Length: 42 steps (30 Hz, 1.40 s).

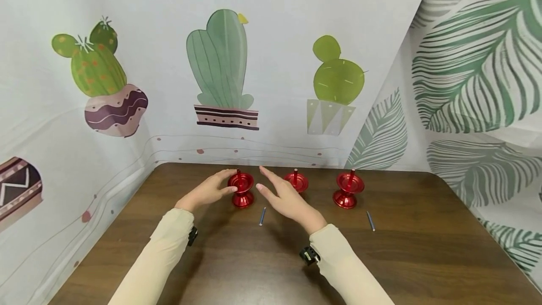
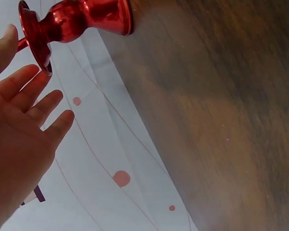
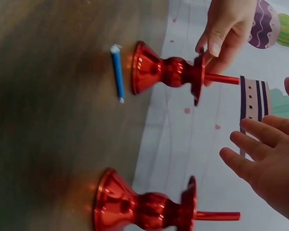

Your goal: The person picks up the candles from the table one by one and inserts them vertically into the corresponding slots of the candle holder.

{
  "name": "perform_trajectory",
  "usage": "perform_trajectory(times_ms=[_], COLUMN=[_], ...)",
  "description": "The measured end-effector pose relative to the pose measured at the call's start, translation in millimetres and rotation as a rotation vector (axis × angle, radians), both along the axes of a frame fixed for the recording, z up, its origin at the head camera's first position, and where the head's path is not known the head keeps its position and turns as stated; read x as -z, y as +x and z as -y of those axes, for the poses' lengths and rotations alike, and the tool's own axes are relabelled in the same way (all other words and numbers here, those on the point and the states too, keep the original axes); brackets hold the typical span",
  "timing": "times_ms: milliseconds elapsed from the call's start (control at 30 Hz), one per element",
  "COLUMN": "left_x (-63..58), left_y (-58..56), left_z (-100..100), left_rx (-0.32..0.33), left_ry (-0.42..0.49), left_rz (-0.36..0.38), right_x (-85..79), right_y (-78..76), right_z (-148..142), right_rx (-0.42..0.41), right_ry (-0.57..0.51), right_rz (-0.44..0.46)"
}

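Note:
Three shiny red candle holders stand on the table, each a flared base under a dish with an upright red tube. My left hand is at the left candle holder, thumb and fingertips right at its dish rim, fingers loosely extended in the left wrist view. Between that one and the middle candle holder, my right hand hovers with straight, spread fingers and holds nothing. It partly hides the middle holder in the head view. Farther right is the right candle holder. A thin blue stick lies before the left holder.
A second blue stick lies on the brown wooden table, right of and nearer than the right holder. Behind the table's back edge hangs a white cloth printed with cacti and leaves. Dark wrist devices sit by both cream sleeves.

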<state>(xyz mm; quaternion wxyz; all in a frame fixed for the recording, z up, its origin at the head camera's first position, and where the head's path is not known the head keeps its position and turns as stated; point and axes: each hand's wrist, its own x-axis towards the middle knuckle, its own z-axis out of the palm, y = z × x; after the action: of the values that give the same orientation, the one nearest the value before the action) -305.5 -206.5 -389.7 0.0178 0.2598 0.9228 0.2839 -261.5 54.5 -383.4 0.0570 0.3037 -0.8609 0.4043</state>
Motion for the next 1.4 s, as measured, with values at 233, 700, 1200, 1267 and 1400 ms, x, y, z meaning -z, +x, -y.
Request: perform_trajectory(times_ms=[233,700,1200,1267,1400], left_x=[5.7,2.4,0.8,0.6,0.8], left_y=[-0.2,-2.4,-4.9,-4.8,-5.3], left_z=[2,-2,-4,-4,-2], left_rx=[-0.008,-0.035,-0.033,-0.033,-0.037], left_ry=[-0.016,-0.054,-0.046,-0.044,-0.044], left_rz=[0.045,0.065,0.072,0.072,0.075], right_x=[14.4,41.1,52.8,53.0,53.2], right_y=[4.3,7.7,7.8,7.7,7.3], right_z=[11,25,34,36,40], right_rx=[-0.005,0.103,0.231,0.243,0.264], right_ry=[0.012,0.145,0.39,0.424,0.49], right_rz=[0.06,0.174,0.3,0.319,0.314])
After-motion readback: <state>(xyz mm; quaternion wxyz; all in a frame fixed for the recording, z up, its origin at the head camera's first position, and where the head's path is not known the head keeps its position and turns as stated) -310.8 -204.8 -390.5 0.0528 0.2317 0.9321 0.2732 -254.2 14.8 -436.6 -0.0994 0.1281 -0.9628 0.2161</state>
